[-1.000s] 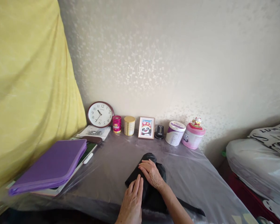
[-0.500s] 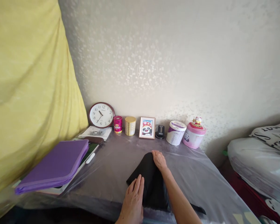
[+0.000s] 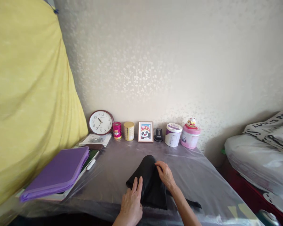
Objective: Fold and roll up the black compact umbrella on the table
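Note:
A folded piece of black cloth [image 3: 153,188] lies near the front of the table. A narrow black strap [image 3: 193,204] sticks out from under my right forearm. My left hand [image 3: 131,202] rests on the cloth's left part, its fingers stretched out and slightly apart. At the upper right edge of the cloth, my right hand [image 3: 165,173] has its fingers bent over the fold, gripping it. The thumb of that hand is mostly hidden.
A purple zip folder [image 3: 58,171] lies on papers at the left. Along the wall stand a clock [image 3: 101,122], tins [image 3: 129,131], a framed panda picture [image 3: 145,131] and tubs [image 3: 173,135]. Plastic-wrapped bedding [image 3: 257,157] is at the right, a yellow curtain [image 3: 33,94] at the left.
My right hand has slid from the top of the cloth down its right edge, fingers now bent over it. My left hand stays on the cloth with fingers more spread. The camera view has shifted slightly.

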Demonstrator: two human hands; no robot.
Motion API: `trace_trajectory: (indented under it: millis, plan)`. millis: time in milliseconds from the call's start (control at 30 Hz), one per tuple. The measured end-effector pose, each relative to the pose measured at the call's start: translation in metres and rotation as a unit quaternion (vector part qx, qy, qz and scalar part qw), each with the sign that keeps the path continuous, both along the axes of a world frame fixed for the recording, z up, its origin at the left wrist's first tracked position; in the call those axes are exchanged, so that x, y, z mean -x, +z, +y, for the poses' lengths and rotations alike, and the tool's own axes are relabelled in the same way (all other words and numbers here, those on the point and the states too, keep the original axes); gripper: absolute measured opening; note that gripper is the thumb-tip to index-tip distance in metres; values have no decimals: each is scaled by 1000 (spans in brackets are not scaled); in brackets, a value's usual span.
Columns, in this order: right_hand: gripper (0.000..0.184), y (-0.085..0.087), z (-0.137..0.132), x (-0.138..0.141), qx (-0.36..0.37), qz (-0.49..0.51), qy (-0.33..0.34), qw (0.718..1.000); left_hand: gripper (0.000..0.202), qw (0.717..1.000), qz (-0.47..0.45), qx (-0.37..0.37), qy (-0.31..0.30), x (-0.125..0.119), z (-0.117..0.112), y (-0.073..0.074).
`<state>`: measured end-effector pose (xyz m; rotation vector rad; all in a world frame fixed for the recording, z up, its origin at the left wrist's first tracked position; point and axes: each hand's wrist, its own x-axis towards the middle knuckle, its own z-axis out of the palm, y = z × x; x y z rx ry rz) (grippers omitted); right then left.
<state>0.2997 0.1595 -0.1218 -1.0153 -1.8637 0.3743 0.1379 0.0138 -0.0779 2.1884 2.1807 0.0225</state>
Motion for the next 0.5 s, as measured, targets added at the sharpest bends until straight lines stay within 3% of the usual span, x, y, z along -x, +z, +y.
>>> trace_trajectory:
  millis: [167, 300, 367, 433, 500]
  plan:
    - [34, -12, 1, -36, 86, 115, -9, 990, 86, 993, -110, -40, -28, 14, 7, -1]
    - [44, -16, 3, -61, 179, 216, -34, 959, 79, 967, -245, -66, -25, 29, 3, 20]
    - [47, -15, 3, -65, 234, 293, -18, 927, 78, 933, -351, -67, -37, 36, -5, 38]
    - [47, -13, -1, -61, 276, 346, 32, 896, 78, 874, -483, -5, -50, 41, -15, 58]
    - [45, -9, -12, -51, 276, 338, 63, 898, 81, 821, -568, 17, -59, 44, -23, 76]
